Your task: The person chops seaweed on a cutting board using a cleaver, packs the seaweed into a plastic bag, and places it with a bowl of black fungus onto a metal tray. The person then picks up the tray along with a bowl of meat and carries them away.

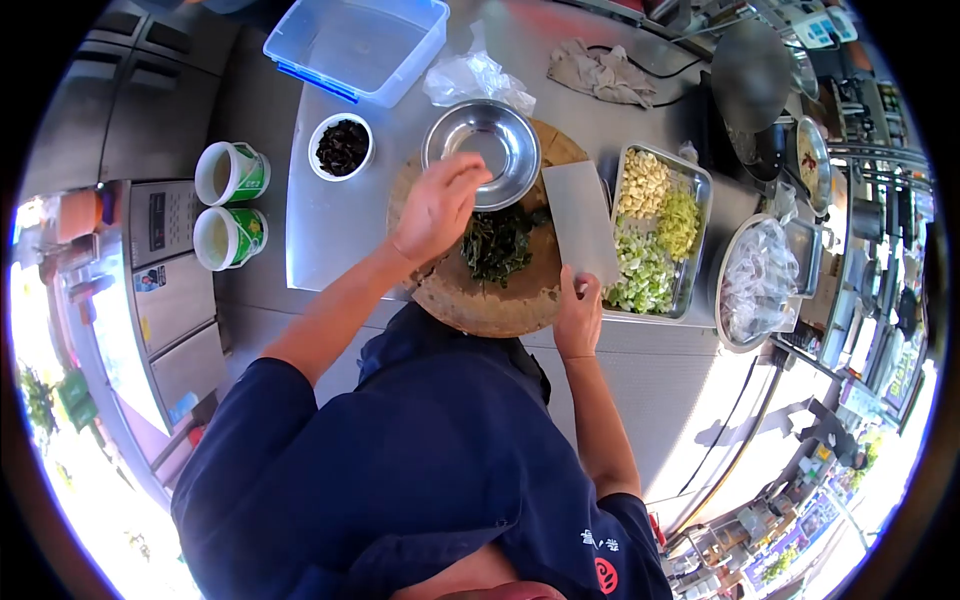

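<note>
My right hand is wrapped round the handle end of a cleaver, its broad blade lying at the right side of a round wooden chopping board. My left hand is over the near left rim of a metal bowl, its fingers loosely stretched and nothing visible in them. The bowl stands at the far part of the board. A pile of chopped dark green leaves lies on the board, between my left hand and the blade.
Right of the board, a metal tray holds chopped ingredients in separate heaps. A white tub of dark pieces, a clear plastic box, a plastic bag and a cloth lie around. Two buckets stand left.
</note>
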`<state>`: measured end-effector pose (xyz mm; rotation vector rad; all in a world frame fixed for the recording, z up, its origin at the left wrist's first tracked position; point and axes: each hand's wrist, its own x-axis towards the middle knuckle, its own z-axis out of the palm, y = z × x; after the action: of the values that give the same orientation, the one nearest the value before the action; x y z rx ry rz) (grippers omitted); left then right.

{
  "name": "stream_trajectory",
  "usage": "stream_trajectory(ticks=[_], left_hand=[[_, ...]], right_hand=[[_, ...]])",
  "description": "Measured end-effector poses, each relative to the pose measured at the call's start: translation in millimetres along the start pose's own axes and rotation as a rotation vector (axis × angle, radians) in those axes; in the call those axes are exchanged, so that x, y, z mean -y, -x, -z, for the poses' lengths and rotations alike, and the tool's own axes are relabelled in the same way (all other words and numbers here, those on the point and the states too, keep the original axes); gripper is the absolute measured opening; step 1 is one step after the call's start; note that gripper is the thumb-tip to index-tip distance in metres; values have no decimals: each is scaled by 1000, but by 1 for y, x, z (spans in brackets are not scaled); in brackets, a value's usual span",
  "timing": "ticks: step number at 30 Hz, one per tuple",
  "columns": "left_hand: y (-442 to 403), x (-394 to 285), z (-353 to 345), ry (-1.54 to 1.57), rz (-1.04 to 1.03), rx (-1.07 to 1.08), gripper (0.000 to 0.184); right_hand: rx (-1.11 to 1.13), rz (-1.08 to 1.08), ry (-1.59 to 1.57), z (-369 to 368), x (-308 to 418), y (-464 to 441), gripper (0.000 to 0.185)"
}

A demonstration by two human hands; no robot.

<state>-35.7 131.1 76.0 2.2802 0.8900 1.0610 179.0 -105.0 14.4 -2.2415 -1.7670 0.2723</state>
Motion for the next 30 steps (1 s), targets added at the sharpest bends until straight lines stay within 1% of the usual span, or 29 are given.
stream_trajectory(ticks=[2, 3, 4, 6, 7, 9, 10, 12, 13, 14, 15, 16, 17, 18, 19, 20, 22, 23, 25, 26, 28, 29, 30], left_hand=[[-42, 44, 2, 7, 29, -71, 13], [-63, 68, 2, -30, 49, -39, 14], [-83, 92, 0, -66, 67, -7, 14], [-114, 143, -20, -143, 151, 168, 22], [-127, 164, -33, -137, 146, 165, 22], [-141, 199, -61, -243, -11, 372, 33], [-142, 212, -75, -237, -16, 371, 33], [-141, 234, -102, -381, -269, 415, 40], [-142, 239, -111, -408, -247, 489, 33], [-146, 245, -118, -402, -249, 488, 33], [-154, 245, -121, -462, -252, 552, 25], [-160, 244, -122, -523, -256, 620, 17], [-165, 244, -123, -515, -259, 628, 17], [-173, 248, -123, -450, -242, 566, 14], [-184, 241, -116, -389, -226, 500, 19], [-193, 233, -107, -392, -231, 499, 19], [-211, 194, -72, 5, 343, 675, 33], [-209, 196, -68, 3, 343, 673, 33], [-206, 210, -61, -158, 280, 789, 35], [-204, 213, -60, -163, 278, 779, 35], [-194, 206, -55, -361, 167, 633, 32], [-188, 203, -53, -360, 167, 635, 32], [-186, 195, -49, -265, 55, 436, 30]], right_hand=[[-5, -20, -43, -8, 3, 3, 55], [54, -79, -78, -9, 6, 5, 54], [53, -78, -76, -8, 11, 5, 54], [83, -107, -48, 1, 23, 0, 51], [78, -109, -42, 5, 26, -2, 51], [107, -203, -7, 11, 32, -3, 43], [103, -208, -2, 13, 34, -1, 43], [49, -294, -33, 18, 36, 3, 43], [45, -297, -29, 20, 39, 5, 43], [37, -350, -91, 24, 41, 9, 43], [27, -402, -154, 27, 42, 7, 42], [26, -408, -152, 30, 43, 6, 42], [1, -410, -157, 35, 46, 8, 40], [-28, -408, -162, 39, 47, 9, 37], [-31, -411, -164, 40, 46, 9, 37], [-48, -408, -184, 42, 44, 8, 38], [-71, -401, -208, 43, 42, 4, 38], [-77, -386, -209, 43, 40, 0, 37], [-94, -356, -209, 46, 37, -9, 36], [-107, -322, -204, 48, 37, -14, 35], [-121, -293, -202, 53, 40, -22, 33], [-120, -285, -214, 56, 41, -25, 33], [-119, -275, -224, 60, 42, -27, 33]])
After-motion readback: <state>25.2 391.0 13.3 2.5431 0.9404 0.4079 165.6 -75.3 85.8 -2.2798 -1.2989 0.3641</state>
